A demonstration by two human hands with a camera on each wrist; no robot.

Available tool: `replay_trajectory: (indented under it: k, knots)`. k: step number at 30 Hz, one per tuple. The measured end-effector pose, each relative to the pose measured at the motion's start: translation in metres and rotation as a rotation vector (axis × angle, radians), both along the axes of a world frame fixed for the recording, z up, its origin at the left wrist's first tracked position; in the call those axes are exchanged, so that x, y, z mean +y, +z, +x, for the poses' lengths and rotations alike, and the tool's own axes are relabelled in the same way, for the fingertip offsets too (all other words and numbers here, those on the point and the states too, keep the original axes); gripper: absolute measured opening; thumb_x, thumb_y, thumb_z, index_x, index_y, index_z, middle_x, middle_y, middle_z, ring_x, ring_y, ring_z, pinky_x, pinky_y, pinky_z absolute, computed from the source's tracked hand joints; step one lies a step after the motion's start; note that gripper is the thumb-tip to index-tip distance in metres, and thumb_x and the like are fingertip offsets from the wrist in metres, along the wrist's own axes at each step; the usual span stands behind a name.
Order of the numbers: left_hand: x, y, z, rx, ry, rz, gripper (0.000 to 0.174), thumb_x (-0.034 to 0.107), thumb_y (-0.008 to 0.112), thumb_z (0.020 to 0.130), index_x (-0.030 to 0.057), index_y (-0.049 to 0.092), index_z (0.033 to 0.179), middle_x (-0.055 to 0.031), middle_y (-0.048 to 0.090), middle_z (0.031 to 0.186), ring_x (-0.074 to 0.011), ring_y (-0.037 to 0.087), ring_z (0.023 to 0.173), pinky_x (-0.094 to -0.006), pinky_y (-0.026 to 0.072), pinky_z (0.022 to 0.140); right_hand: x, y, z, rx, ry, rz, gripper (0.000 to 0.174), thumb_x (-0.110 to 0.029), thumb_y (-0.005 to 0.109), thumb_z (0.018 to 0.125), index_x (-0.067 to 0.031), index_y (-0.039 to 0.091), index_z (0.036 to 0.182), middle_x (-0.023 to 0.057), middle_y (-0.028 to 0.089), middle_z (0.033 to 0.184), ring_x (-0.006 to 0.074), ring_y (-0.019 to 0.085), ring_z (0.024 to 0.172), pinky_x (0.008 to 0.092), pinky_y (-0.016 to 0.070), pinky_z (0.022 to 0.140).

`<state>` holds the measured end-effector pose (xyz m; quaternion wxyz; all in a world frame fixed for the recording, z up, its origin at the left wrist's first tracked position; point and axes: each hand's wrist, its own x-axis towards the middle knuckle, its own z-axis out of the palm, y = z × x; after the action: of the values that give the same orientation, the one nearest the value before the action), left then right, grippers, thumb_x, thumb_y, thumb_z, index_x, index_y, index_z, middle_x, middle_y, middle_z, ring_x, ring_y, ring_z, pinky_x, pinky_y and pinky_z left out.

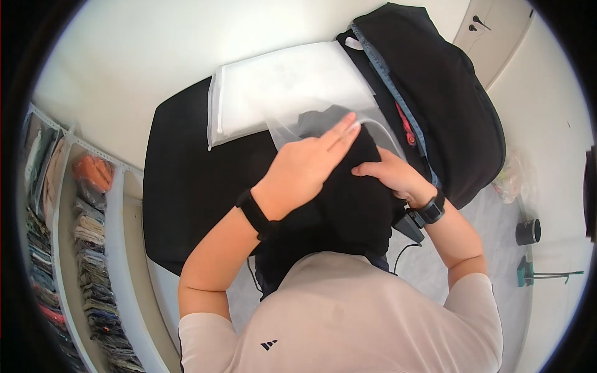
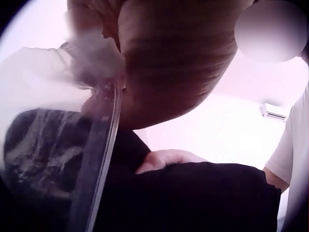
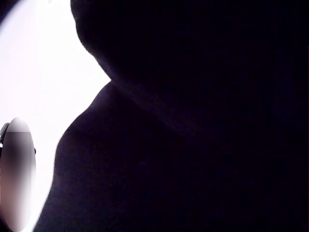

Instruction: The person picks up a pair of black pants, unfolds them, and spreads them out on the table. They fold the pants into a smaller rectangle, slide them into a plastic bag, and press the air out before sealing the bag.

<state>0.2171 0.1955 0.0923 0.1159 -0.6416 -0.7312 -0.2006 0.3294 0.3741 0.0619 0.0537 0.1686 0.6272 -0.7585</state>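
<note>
A clear plastic zip bag (image 1: 289, 127) is held at its mouth by my left hand (image 1: 311, 163), which pinches the edge with the fingers pointing away from me. In the left wrist view the bag's zip strip (image 2: 107, 145) runs down beside the left hand (image 2: 166, 58). Folded black clothing (image 1: 354, 199) lies partly inside the bag, and the rest bulges out toward my body. My right hand (image 1: 401, 177) grips this clothing from the right side, thumb on top. Dark cloth fills most of the right wrist view, hiding the right hand there.
White plastic bags (image 1: 292, 81) lie stacked at the back of the black-covered table (image 1: 193, 180). A large black cloth pile (image 1: 441, 93) stands at the right. Shelves of folded clothes (image 1: 93, 261) line the left side. A black bin (image 1: 528, 232) stands on the floor at right.
</note>
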Motion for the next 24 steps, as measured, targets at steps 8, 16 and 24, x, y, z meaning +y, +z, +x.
replay_trajectory:
  k: [8, 16, 24]
  knots:
    - [-0.003, 0.009, 0.023, -0.027, -0.165, -0.112, 0.066, -0.009, 0.048, 0.072, 0.0073, 0.043, 0.136, -0.0067, 0.038, 0.145, -0.0289, 0.06, 0.076, -0.0344, 0.0508, 0.066, 0.008, -0.002, -0.049, 0.249, -0.07, 0.152, 0.039, -0.013, 0.061, 0.08, 0.0049, 0.056, 0.115, 0.0114, 0.063, 0.104, 0.018, 0.057, 0.097, 0.0276, 0.044, 0.084]
    - [-0.002, 0.012, 0.035, -0.066, -0.292, -0.004, 0.06, -0.008, 0.048, 0.071, 0.0028, 0.049, 0.131, -0.008, 0.043, 0.142, -0.0232, 0.06, 0.074, -0.031, 0.0497, 0.062, 0.017, 0.012, -0.106, 0.265, -0.16, 0.728, 0.053, -0.021, 0.065, 0.074, 0.0079, 0.053, 0.117, 0.0228, 0.061, 0.111, 0.03, 0.059, 0.103, 0.035, 0.0449, 0.089]
    - [-0.008, -0.003, 0.033, -0.132, -0.161, 0.091, 0.064, -0.011, 0.046, 0.069, 0.003, 0.048, 0.132, -0.0079, 0.043, 0.142, -0.0251, 0.058, 0.067, -0.0307, 0.0492, 0.06, 0.019, 0.0, -0.157, -0.016, -0.033, 1.209, 0.048, -0.023, 0.062, 0.073, 0.0041, 0.058, 0.112, 0.0271, 0.061, 0.11, 0.037, 0.058, 0.107, 0.0394, 0.0453, 0.09]
